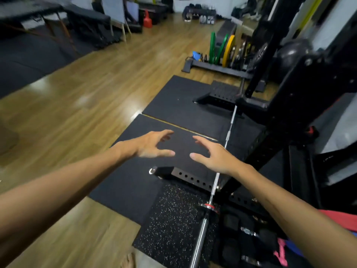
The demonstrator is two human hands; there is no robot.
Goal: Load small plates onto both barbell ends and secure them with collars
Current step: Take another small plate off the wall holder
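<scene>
A steel barbell [215, 182] lies across the black rack, running from the near bottom edge up to the far upright; its near sleeve [200, 240] is bare, with a red ring at the shoulder. My left hand [152, 145] and my right hand [212, 154] are stretched out in front of me over the black mat, palms facing each other, fingers spread, holding nothing. My right wrist crosses over the bar. Coloured plates [222, 48], green and yellow among them, stand in a floor rack [210, 67] far ahead. No collar is visible.
The black squat rack [278, 113] fills the right side, its base beams [191, 178] lying on the rubber mats [179, 97]. Dumbbells [249, 233] sit at the bottom right. Wooden floor [87, 97] stretches left; benches [88, 18] and a red object [147, 20] stand at the back.
</scene>
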